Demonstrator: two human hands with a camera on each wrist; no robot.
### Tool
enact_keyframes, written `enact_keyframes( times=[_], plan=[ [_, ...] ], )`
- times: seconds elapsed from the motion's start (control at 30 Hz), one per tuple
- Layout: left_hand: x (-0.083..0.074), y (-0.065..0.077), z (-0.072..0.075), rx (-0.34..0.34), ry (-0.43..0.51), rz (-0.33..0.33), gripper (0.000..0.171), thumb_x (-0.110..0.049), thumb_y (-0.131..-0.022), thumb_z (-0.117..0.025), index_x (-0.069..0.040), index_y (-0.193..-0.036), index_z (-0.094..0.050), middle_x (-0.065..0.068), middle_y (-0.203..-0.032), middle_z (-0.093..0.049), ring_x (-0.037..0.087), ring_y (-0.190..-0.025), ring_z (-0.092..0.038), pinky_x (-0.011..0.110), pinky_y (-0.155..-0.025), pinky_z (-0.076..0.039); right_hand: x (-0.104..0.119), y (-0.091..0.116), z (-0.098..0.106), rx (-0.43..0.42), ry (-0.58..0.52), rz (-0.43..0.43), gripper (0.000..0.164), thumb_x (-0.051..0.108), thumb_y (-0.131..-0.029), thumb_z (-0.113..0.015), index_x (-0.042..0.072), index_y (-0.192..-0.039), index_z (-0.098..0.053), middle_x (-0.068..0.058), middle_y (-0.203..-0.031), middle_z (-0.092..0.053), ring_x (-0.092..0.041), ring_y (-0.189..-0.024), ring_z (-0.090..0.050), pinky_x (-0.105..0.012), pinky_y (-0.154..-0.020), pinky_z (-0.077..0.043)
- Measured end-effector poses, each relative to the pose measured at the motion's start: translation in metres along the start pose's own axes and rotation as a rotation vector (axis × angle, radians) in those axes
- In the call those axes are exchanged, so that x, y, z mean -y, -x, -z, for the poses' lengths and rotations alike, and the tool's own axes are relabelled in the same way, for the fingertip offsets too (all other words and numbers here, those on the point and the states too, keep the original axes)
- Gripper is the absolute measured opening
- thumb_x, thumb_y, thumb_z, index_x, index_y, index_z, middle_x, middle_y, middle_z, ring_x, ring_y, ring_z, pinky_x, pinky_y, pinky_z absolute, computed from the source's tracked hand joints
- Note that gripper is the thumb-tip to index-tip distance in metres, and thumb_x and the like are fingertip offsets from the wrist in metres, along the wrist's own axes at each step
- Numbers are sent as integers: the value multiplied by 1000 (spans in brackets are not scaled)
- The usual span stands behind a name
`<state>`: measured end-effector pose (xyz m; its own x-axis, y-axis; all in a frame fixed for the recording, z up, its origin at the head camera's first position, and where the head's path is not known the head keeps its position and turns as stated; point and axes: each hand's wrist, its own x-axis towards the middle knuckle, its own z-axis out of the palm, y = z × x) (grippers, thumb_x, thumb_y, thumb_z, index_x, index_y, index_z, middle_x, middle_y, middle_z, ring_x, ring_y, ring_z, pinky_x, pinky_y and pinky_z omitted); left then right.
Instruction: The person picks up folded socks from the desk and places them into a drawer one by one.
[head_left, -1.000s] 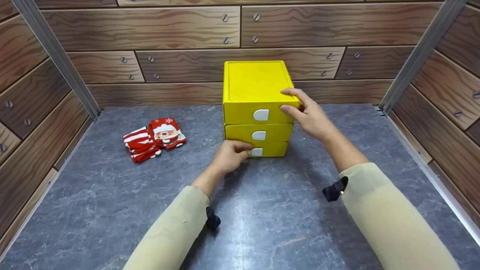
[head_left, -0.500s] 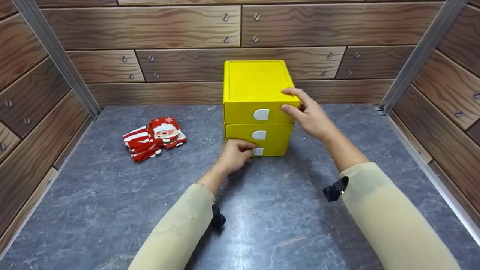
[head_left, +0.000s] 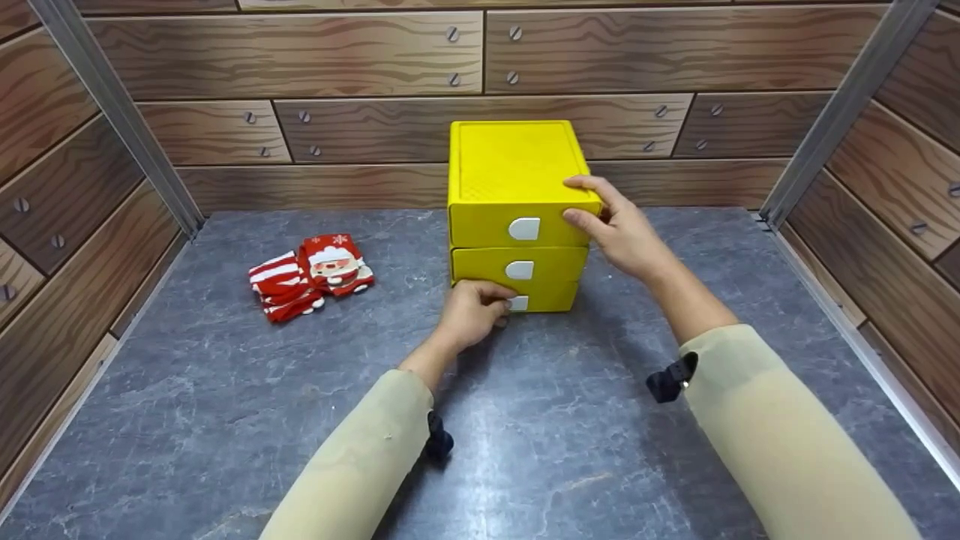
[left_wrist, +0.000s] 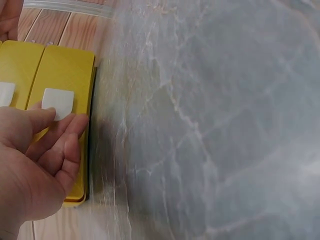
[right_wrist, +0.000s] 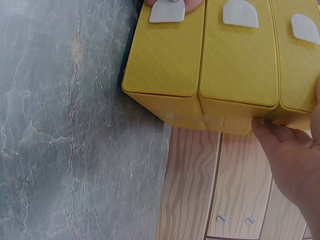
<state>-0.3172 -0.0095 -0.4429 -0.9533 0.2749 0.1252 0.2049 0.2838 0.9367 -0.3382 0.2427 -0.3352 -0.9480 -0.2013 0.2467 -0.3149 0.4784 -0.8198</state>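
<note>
A yellow drawer box (head_left: 517,161) with three stacked drawers stands on the grey surface, each front bearing a white handle. My left hand (head_left: 471,311) is at the bottom drawer (head_left: 551,298), pinching its white handle (left_wrist: 58,101) between thumb and fingers. All three drawer fronts sit flush with one another. My right hand (head_left: 622,232) grips the box's upper right front corner, thumb on the top drawer's front (head_left: 480,225) and a finger on the lid. In the right wrist view, its other fingers lie along the box's side.
Left of the box lies a folded red and white cloth (head_left: 337,264) with a Santa face and stripes. Wood-patterned walls (head_left: 375,56) enclose the grey marbled surface (head_left: 300,420) at the back and both sides.
My left hand has shifted slightly right along the bottom drawer's front, farther over its handle. My right hand and the box have stayed in place.
</note>
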Motion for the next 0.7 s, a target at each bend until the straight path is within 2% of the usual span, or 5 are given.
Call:
enact_keyframes(
  times=[0.2, 0.37, 0.53, 0.7],
  plan=[
    [-1, 5, -1, 0, -40, 4, 16, 5, -99, -70, 2, -108, -82, 14, -100, -79, 36, -83, -78, 35, -72, -64, -1, 0, 0, -4, 19, -6, 50, 40, -107, -63, 33, -154, -50, -16, -139, -57, -29, -110, -59, -42, -90, -50],
    [-2, 12, -1, 24, -21, 1, 17, 7, -98, -69, 2, -108, -82, 14, -104, -78, 31, -83, -77, 37, -72, -65, 0, 0, 0, -8, 30, -21, 49, 42, -106, -63, 34, -154, -51, -16, -138, -57, -28, -110, -58, -40, -89, -50],
    [-4, 20, -2, 35, -11, -1, 16, 8, -97, -70, 2, -107, -82, 14, -103, -78, 32, -78, -77, 38, -70, -65, 0, 0, 0, -10, 25, -34, 49, 42, -106, -63, 35, -153, -51, -16, -139, -57, -29, -113, -59, -42, -92, -51],
    [-5, 31, -3, 40, 14, 1, 17, 10, -97, -70, 3, -106, -82, 16, -105, -78, 32, -79, -77, 37, -70, -65, 0, 0, 0, -10, 22, -22, 49, 42, -107, -63, 34, -154, -51, -17, -140, -57, -30, -115, -59, -44, -95, -51]
  ],
)
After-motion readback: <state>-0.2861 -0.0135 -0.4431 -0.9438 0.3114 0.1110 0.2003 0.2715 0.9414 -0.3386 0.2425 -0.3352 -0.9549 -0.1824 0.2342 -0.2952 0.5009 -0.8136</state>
